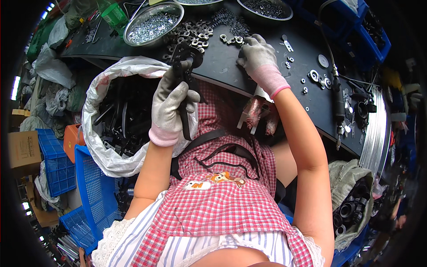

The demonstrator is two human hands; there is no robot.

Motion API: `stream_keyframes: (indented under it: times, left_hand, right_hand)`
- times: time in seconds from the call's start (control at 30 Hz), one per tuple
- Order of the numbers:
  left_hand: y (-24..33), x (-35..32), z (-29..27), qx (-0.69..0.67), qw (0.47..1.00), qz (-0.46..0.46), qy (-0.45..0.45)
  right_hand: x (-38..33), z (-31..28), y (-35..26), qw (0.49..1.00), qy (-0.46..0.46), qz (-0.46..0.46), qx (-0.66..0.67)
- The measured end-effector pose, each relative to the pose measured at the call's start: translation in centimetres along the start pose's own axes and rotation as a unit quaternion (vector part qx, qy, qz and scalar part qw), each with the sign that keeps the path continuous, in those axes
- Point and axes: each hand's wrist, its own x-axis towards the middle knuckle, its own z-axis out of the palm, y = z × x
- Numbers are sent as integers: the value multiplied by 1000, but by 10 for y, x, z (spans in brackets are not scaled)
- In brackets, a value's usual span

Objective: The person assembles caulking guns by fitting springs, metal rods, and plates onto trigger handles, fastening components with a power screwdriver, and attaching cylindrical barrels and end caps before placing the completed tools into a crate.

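My left hand point(171, 104), in a grey glove with a pink cuff, grips a long black bracket-like part point(183, 75) held upright at the table's near edge. My right hand point(260, 60), gloved the same way, rests palm down on the dark worktable point(222, 66), its fingertips on a few metal washers point(232, 40). A heap of washers and nuts point(193, 35) lies just beyond the black part. Whether the right fingers pinch a washer is hidden.
Round metal trays of small hardware point(153, 24) stand at the back. A white sack of black parts point(122, 115) sits at my left over blue crates point(95, 187). Loose washers point(316, 75) and a power tool point(340, 102) lie right; a sack of black rings point(351, 209) stands lower right.
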Motion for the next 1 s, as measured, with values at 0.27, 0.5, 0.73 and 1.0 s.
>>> stream_keyframes:
  times: [0.27,0.5,0.73,1.0]
  left_hand:
    - [-2,6,20,-3,1000,13,9]
    - [-8,4,19,-13,1000,11,-2]
    - [-8,5,8,-29,999,6,16]
    - [-10,5,7,-35,999,-2,18]
  right_hand:
    - [-22,-26,23,987,120,49,96]
    - [-19,-10,0,996,74,36,-42]
    - [-18,-15,7,996,60,9,68]
    - [-34,-9,16,997,56,46,20]
